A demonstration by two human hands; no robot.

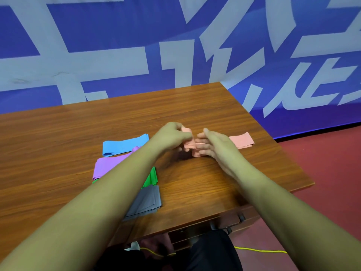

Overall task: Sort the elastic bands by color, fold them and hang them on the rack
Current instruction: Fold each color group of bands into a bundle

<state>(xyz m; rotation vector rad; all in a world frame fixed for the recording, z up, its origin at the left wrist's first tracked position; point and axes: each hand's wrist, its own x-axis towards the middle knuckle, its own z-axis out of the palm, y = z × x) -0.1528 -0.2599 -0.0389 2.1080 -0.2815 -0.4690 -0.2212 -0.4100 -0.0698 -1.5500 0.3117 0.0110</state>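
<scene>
One flat pink elastic band [241,142] is being folded, left hand [172,138] pinching its doubled end, right hand [214,146] touching it with straight fingers; edges likely need keeping flush.

The left forearm [117,182] covers parts of the purple band [109,165], green band [153,177] and grey band [148,200]; the blurred left hand [172,137] and right hand [214,145] hide the middle of the pink band [241,141]

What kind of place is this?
Maybe a gym or sports hall: a big blue banner with white letters, a red floor, and a desk with a blue band and the pink band the left hand grips.
</scene>
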